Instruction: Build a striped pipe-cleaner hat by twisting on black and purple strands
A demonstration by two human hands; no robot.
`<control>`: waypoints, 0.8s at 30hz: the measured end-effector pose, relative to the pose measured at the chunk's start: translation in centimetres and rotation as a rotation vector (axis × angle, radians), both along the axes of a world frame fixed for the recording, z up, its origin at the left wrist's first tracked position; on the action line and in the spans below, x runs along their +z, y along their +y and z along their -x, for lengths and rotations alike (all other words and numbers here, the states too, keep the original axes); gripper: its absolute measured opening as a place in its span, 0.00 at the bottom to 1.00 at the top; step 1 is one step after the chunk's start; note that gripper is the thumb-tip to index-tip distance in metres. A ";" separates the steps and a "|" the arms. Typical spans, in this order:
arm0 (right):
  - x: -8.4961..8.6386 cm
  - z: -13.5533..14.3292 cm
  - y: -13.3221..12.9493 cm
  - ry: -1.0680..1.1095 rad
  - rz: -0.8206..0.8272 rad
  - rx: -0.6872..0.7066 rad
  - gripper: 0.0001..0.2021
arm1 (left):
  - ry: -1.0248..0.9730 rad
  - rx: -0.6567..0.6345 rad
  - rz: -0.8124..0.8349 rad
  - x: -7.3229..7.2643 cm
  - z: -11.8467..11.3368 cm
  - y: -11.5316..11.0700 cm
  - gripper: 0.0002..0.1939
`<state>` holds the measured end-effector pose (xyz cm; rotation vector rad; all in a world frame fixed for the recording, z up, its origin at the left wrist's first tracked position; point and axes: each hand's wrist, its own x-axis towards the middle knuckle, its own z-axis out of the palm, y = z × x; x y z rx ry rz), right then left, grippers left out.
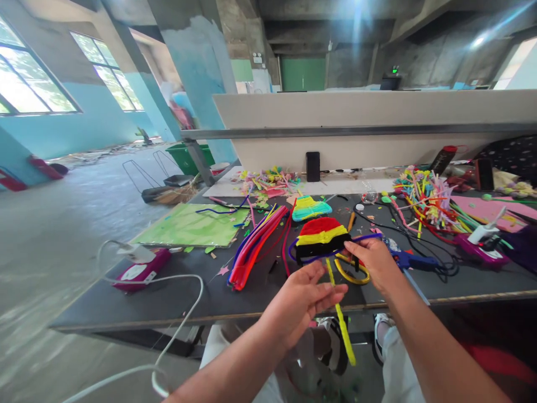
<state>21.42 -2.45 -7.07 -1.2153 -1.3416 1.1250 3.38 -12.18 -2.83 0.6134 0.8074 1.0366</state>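
Note:
A half-round piece (322,237) made of red, yellow and black pipe cleaners is held up over the table's front part. My right hand (372,258) pinches its black lower right edge. A blue pipe cleaner (366,237) runs along the piece's lower edge and out past my right fingers. My left hand (301,296) is just below the piece, fingers stretched out and apart. A yellow pipe cleaner (344,334) hangs down past my left fingertips, over the table edge; whether the fingers touch it I cannot tell. A yellow and turquoise pipe-cleaner piece (311,208) lies behind.
A bundle of pipe cleaners (257,249) lies left of my hands, near a green sheet (193,225). A blue glue gun (413,261) with cables is at right. Purple power strips (141,271) sit at both sides. A phone (312,167) leans at the back.

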 end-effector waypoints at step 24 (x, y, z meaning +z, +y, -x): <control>2.4 -0.6 -0.2 0.455 0.216 0.300 0.11 | -0.020 -0.381 -0.253 -0.1 1.9 13.3 0.14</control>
